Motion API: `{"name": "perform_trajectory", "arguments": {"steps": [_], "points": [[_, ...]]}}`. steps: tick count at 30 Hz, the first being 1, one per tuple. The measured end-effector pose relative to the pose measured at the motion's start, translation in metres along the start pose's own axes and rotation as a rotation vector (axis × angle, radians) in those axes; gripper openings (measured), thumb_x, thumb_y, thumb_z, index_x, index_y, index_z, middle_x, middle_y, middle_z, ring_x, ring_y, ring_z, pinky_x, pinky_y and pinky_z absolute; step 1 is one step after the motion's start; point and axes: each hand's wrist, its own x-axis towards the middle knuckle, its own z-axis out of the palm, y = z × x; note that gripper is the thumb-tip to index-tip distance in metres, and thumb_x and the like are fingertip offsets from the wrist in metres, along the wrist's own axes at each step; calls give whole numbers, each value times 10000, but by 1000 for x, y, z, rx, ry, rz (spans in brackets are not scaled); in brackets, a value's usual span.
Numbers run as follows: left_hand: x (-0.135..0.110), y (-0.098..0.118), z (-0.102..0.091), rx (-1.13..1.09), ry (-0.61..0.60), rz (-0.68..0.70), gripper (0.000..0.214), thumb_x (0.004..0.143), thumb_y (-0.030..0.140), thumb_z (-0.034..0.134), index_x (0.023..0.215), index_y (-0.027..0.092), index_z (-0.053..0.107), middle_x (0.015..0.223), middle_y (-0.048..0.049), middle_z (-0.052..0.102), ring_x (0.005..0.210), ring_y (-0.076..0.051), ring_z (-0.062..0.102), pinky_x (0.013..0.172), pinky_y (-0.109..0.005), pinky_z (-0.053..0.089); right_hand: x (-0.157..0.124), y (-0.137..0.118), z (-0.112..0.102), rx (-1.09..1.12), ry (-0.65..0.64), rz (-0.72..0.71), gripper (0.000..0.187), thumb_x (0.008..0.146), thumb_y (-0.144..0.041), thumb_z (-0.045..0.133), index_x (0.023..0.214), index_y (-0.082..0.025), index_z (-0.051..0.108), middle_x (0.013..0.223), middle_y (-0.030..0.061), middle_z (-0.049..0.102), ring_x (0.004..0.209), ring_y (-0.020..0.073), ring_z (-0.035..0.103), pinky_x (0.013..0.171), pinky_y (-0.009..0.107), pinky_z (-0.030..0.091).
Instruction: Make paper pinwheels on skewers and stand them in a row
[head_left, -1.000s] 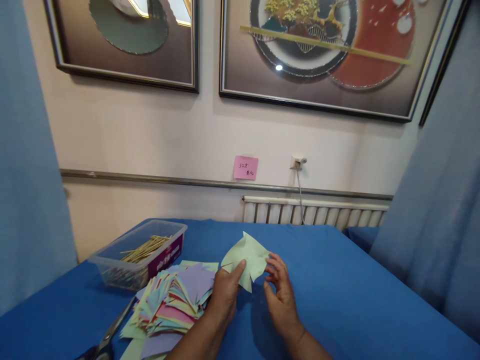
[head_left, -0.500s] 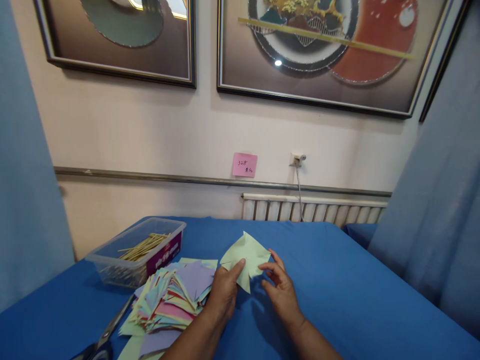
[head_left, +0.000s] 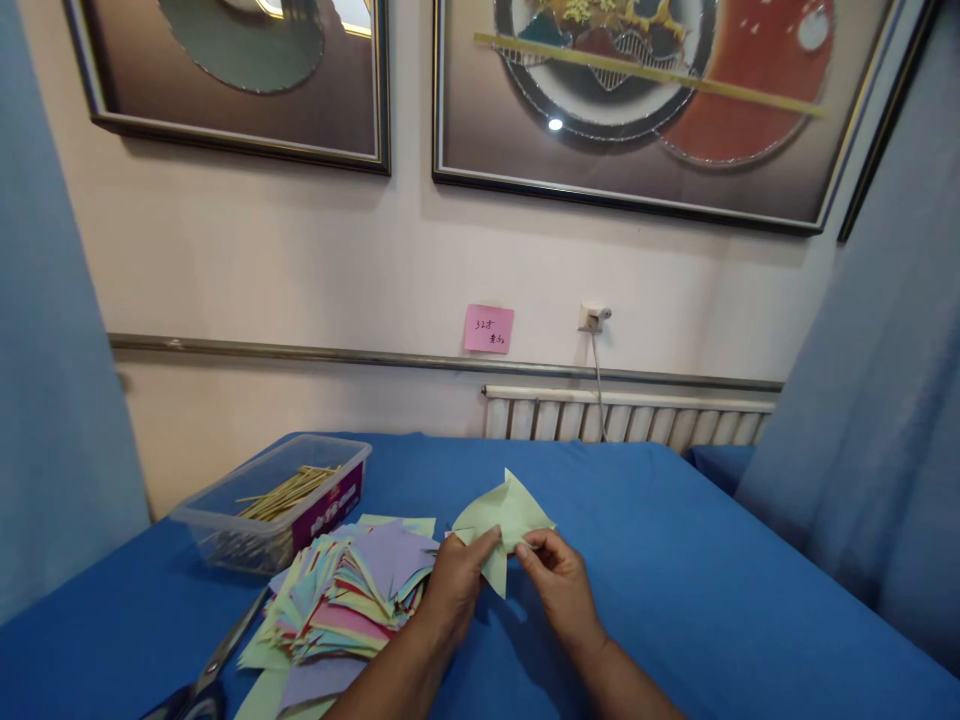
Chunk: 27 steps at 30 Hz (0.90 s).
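The bare left hand (head_left: 459, 578) points forward and slightly inward, its thumb flat on a pale green, pointed piece of paper (head_left: 517, 512), clamping it against fingers mostly hidden beneath. The bare right hand (head_left: 562, 580) angles inward, thumb and forefinger pinched together on the paper's right side. The paper spans both grips; a multicoloured paper heap (head_left: 356, 605) lies just left of the left grip.
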Motion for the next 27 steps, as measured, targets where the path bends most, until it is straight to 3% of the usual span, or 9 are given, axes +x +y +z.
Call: {"name": "perform_trajectory", "arguments": {"steps": [8,27], "points": [[-2,0,2,18,28,-15,377,635,312,730,950,110,680,768,-95,729,698,-235,669,633,-307,511,0,5,-1,-3,38,62,226,682,-376,686,683,-163,613,626,-1,591,574,142,508,567,248,409],[-1,-5,-1,16,29,-23,350,655,351,709,916,118,699,813,-100,731,694,-225,671,640,-303,514,-3,-5,1,51,40,112,255,689,-413,680,680,-166,621,663,20,633,655,183,576,627,277,441]]}}
